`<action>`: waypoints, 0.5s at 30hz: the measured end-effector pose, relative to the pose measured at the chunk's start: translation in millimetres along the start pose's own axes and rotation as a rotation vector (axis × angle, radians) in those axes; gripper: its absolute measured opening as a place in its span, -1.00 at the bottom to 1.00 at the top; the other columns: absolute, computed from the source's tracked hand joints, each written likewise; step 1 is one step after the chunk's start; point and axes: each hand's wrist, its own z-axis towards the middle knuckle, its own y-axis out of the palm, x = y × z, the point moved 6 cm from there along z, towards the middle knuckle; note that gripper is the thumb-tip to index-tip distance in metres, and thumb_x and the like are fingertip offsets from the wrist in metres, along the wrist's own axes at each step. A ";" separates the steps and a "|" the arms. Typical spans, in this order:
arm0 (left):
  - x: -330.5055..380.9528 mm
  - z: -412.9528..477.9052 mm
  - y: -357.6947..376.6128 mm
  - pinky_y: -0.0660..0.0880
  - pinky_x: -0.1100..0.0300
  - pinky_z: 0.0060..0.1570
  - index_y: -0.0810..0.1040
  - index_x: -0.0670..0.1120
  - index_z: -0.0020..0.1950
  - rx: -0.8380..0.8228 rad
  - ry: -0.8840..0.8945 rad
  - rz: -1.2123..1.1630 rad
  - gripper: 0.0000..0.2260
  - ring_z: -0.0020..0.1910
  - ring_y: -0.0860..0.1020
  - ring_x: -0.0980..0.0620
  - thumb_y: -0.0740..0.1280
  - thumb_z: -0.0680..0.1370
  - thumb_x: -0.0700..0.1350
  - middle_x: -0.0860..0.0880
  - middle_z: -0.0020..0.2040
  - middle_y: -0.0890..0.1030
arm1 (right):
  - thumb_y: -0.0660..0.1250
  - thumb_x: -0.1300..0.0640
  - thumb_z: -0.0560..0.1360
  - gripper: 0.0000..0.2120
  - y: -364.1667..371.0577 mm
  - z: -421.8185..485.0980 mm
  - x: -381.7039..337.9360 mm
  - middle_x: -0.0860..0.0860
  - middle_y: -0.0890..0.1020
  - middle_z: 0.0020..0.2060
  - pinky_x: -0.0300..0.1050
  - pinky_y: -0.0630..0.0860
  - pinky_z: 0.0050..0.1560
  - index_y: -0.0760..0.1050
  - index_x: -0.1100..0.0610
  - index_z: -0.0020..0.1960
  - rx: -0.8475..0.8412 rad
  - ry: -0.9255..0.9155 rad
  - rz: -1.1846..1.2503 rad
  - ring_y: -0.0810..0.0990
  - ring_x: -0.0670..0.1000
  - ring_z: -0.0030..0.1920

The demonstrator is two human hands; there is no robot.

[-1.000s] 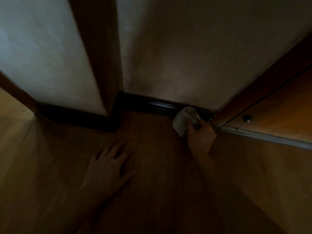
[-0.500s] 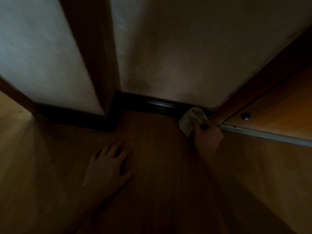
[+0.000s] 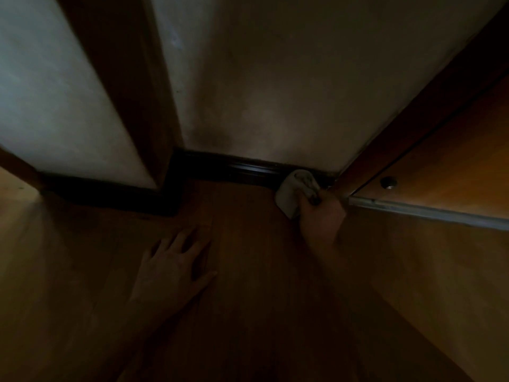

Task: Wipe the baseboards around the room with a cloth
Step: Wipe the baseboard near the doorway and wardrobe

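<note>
White crumpled cloth [image 3: 292, 194] touches dark glossy baseboard [image 3: 234, 170].

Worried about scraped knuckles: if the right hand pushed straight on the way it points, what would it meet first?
Likely the dark baseboard, through the cloth that the right hand grips; the cloth looks pressed against it, though the dim picture leaves contact unsure.

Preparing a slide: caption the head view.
Right hand grips a white cloth against the dark baseboard; left hand rests flat on the wooden floor.
</note>
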 end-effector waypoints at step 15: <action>0.5 -4.6 1.9 0.47 -0.25 0.17 0.32 0.19 0.56 -0.049 -0.025 -0.003 -0.24 0.40 0.44 -0.20 -0.07 0.46 0.51 -0.04 0.54 0.36 | 0.43 -0.06 0.53 -0.68 -36.5 4.0 18.8 0.14 0.69 0.01 -0.16 0.50 -0.08 0.64 0.14 0.16 -0.009 0.128 0.005 0.65 0.11 0.02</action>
